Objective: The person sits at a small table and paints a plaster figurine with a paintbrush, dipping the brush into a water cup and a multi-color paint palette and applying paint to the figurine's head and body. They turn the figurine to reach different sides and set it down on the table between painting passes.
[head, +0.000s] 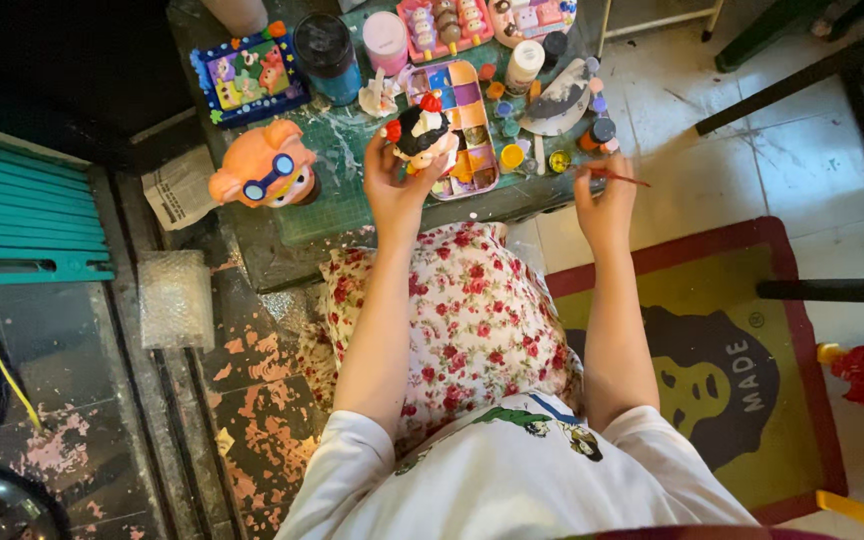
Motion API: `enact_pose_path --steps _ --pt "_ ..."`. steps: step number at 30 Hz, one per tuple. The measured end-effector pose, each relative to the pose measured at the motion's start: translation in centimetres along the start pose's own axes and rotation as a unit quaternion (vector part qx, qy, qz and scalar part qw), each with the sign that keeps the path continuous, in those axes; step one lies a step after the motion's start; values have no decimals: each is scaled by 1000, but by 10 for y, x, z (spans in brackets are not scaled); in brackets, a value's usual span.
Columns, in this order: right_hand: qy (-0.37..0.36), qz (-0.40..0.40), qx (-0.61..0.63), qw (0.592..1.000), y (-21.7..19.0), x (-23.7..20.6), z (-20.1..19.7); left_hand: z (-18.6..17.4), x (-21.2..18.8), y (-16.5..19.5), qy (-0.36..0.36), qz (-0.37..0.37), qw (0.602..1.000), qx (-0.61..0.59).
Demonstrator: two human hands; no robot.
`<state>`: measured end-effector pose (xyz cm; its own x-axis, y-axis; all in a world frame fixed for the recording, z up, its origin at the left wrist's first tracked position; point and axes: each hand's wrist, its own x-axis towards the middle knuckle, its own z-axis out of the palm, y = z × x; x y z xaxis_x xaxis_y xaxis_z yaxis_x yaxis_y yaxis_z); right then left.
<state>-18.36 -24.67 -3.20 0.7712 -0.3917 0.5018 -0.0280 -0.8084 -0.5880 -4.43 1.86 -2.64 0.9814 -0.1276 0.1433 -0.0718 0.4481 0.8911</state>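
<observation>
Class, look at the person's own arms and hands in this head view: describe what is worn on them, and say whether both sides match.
Both arms are bare from the short white sleeves down: left sleeve, right sleeve. No watch, bracelet, ring or glove shows on the left hand or the right hand. The two sides match; the sleeves are plain white, loose and end above the elbow.

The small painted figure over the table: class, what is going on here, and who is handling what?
A seated person holds a small black, white and red figure up in the left hand over a cluttered green table. The right hand holds a thin paintbrush off to the side, away from the figure. A paint palette with many colours lies just behind the figure, small paint pots beside it, and an orange figure with blue goggles stands to the left.
</observation>
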Motion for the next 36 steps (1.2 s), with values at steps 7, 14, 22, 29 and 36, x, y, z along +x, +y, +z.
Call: enact_pose_path --steps 7,14,22,29,36 --pt "-11 46 38 998 10 0 0 -1 -1 6 0 -14 1000 6" --pt "12 46 79 996 5 9 -5 0 2 5 1 -15 1000 4" --pt "196 57 473 857 -116 90 -8 29 50 18 -43 9 998 -35" --pt "168 -14 560 811 -169 140 31 11 57 33 -62 -45 997 14" --pt "139 -24 460 877 -159 113 45 -5 55 45 -111 -87 988 -56"
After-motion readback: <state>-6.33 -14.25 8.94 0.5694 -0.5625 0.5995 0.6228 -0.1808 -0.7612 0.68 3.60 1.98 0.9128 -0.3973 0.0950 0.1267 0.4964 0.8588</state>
